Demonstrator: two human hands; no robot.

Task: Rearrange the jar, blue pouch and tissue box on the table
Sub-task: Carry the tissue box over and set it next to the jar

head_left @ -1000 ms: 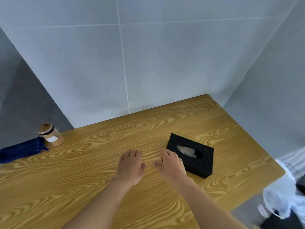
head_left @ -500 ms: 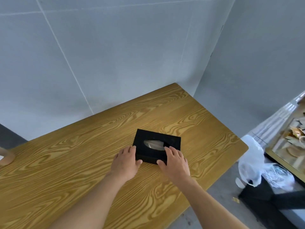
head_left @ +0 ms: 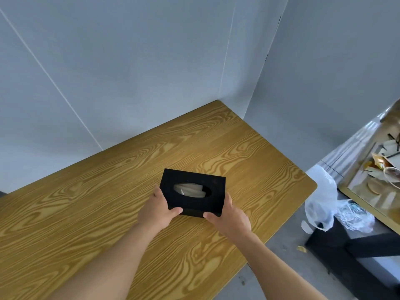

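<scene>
Hands (head_left: 159, 210) around tissue box (head_left: 193, 192), wooden table (head_left: 86, 213).

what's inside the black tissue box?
Through the oval opening of the tissue box, folded pale tissue shows. How full it is stays hidden by the black walls and both hands.

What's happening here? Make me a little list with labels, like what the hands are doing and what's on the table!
Left hand: grips the left end of the tissue box
Right hand: grips the right end of the box
Tissue box: black, oval opening on top, tissue showing inside
Table: wooden, nothing else on the part in view
Jar and blue pouch: not in view
Beside the table: white plastic bag
</scene>
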